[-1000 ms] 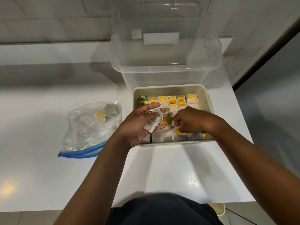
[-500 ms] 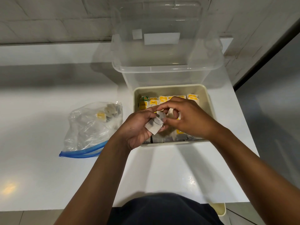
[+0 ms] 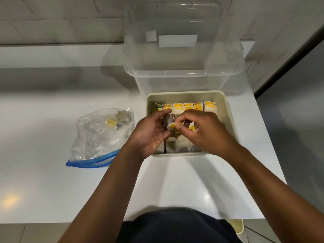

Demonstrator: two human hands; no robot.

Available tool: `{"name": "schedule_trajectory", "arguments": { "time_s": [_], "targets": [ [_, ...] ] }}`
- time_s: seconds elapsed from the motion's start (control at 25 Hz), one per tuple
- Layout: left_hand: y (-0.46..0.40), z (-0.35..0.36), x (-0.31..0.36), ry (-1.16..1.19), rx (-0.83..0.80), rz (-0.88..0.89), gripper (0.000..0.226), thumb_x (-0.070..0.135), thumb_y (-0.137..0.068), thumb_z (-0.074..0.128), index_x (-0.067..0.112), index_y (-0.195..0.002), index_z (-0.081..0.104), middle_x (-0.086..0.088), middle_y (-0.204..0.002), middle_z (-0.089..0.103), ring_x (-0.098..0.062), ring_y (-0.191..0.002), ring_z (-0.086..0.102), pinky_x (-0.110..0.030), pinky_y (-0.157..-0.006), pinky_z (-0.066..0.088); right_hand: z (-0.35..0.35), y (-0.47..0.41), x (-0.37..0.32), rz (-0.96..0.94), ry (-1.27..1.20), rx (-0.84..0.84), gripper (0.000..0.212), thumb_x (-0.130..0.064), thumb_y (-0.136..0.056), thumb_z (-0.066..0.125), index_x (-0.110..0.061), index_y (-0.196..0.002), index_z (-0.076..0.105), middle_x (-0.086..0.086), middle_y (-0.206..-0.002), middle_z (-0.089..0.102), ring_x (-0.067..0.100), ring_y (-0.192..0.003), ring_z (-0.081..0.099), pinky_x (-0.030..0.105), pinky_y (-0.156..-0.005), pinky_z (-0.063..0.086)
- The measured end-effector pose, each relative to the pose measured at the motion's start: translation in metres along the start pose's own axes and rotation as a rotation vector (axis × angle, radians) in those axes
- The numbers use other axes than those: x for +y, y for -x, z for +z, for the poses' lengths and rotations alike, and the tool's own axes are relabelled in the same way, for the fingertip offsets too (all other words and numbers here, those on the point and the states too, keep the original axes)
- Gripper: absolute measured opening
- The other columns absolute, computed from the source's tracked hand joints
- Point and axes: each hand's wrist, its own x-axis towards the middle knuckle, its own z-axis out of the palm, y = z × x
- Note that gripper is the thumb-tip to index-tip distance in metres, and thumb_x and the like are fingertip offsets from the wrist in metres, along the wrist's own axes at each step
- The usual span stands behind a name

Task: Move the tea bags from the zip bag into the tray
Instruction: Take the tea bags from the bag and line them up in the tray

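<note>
I see both hands meeting above the near half of the cream rectangular plastic tray, which sits on the glossy white table. My left hand lies palm up with the fingers loosely curled, cradling a small pale paper tea bag against the fingertips. My right hand comes in from the other side with its thumb and forefinger pinched on the yellow tag of that same tea bag, the other fingers curled under. The two hands touch, or nearly touch, at the bag; the motion blur there keeps me from telling which.

Inside the tray, rows of tea bags with yellow tags stand on edge, packed side by side, and one green-labelled packet stands in the far left corner. More pale bags show at the near wall, partly hidden under my hands.

To the left of the tray, apart from it, lies the crumpled clear plastic zip bag with a blue seal strip, its mouth facing me. A few tea bags rest in its far end, one showing a yellow tag.

Beyond the tray, just behind it, stands a large clear plastic storage bin bearing two white labels.
</note>
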Motion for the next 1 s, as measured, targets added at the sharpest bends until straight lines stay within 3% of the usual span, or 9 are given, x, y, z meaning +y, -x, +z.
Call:
{"name": "schedule_trajectory", "arguments": {
  "time_s": [0.08, 0.2, 0.36, 0.48, 0.6, 0.68, 0.8, 1.0],
  "targets": [
    [0.001, -0.002, 0.000, -0.202, 0.064, 0.173, 0.028, 0.003, -0.097, 0.055, 0.003, -0.124, 0.063, -0.012, -0.114, 0.068, -0.025, -0.105, 0.069, -0.035, -0.089, 0.058, -0.012, -0.001, 0.009, 0.216, -0.100, -0.033, 0.004, -0.020, -0.088, 0.072, -0.021, -0.086, 0.068, -0.011, -0.079, 0.068, 0.003, -0.074, 0.061, 0.015, -0.070, 0.046],
    [0.000, -0.010, 0.000, -0.627, 0.144, 0.423, 0.033, 0.006, -0.097, 0.057, 0.021, -0.125, 0.065, -0.003, -0.115, 0.071, -0.017, -0.103, 0.071, -0.040, -0.091, 0.058, -0.017, -0.003, 0.028, 0.374, 0.015, -0.352, 0.006, -0.026, -0.088, 0.072, -0.026, -0.083, 0.068, -0.013, -0.070, 0.066, -0.004, -0.064, 0.057, 0.020, -0.068, 0.047],
    [0.003, -0.010, 0.001, -1.016, 0.102, 0.452, 0.031, 0.024, -0.092, 0.066, 0.039, -0.119, 0.066, 0.010, -0.099, 0.076, -0.007, -0.087, 0.071, -0.031, -0.083, 0.057, -0.009, -0.005, 0.036, 0.469, 0.043, -0.638, 0.006, -0.026, -0.089, 0.070, -0.026, -0.083, 0.068, -0.011, -0.072, 0.069, 0.001, -0.064, 0.059, 0.023, -0.066, 0.048],
    [0.009, -0.006, 0.001, -1.075, 0.037, 0.393, 0.020, 0.024, -0.089, 0.071, 0.033, -0.107, 0.072, 0.016, -0.092, 0.075, 0.003, -0.082, 0.069, -0.016, -0.074, 0.049, 0.000, -0.007, 0.041, 0.432, 0.134, -0.609, 0.006, -0.024, -0.088, 0.071, -0.024, -0.082, 0.069, -0.010, -0.075, 0.069, 0.006, -0.071, 0.063, 0.025, -0.064, 0.048],
    [0.011, -0.005, 0.002, -1.143, 0.011, 0.380, 0.014, 0.023, -0.086, 0.075, 0.030, -0.098, 0.073, 0.021, -0.078, 0.071, 0.005, -0.072, 0.067, -0.008, -0.068, 0.047, 0.008, -0.006, 0.046, 0.308, 0.275, -0.504, 0.011, -0.024, -0.082, 0.074, -0.022, -0.076, 0.065, -0.009, -0.072, 0.063, 0.015, -0.074, 0.060, 0.034, -0.068, 0.052],
    [0.010, -0.005, 0.003, -1.242, 0.004, 0.347, 0.014, 0.022, -0.083, 0.077, 0.027, -0.096, 0.074, 0.017, -0.076, 0.071, 0.002, -0.069, 0.065, -0.006, -0.064, 0.044, 0.008, -0.005, 0.049, 0.261, 0.319, -0.479, 0.016, -0.024, -0.079, 0.076, -0.028, -0.082, 0.061, -0.013, -0.068, 0.053, 0.012, -0.073, 0.054, 0.032, -0.065, 0.048],
    [0.006, -0.001, 0.000, -1.452, -0.071, 0.233, 0.014, 0.020, -0.082, 0.076, 0.023, -0.096, 0.074, 0.011, -0.082, 0.070, -0.003, -0.076, 0.065, -0.015, -0.069, 0.048, 0.003, -0.003, 0.052, 0.321, 0.286, -0.438, 0.027, -0.030, -0.080, 0.076, -0.032, -0.103, 0.062, -0.013, -0.070, 0.056, 0.010, -0.074, 0.056, 0.033, -0.068, 0.051],
    [-0.005, 0.006, -0.004, -1.730, -0.121, 0.134, 0.012, 0.023, -0.089, 0.067, 0.028, -0.099, 0.071, 0.007, -0.093, 0.067, -0.015, -0.097, 0.065, -0.027, -0.085, 0.052, -0.005, -0.002, 0.053, 0.341, 0.197, -0.385, 0.015, -0.033, -0.086, 0.070, -0.033, -0.100, 0.065, -0.014, -0.068, 0.061, 0.008, -0.073, 0.060, 0.035, -0.075, 0.054]
  ]
}}
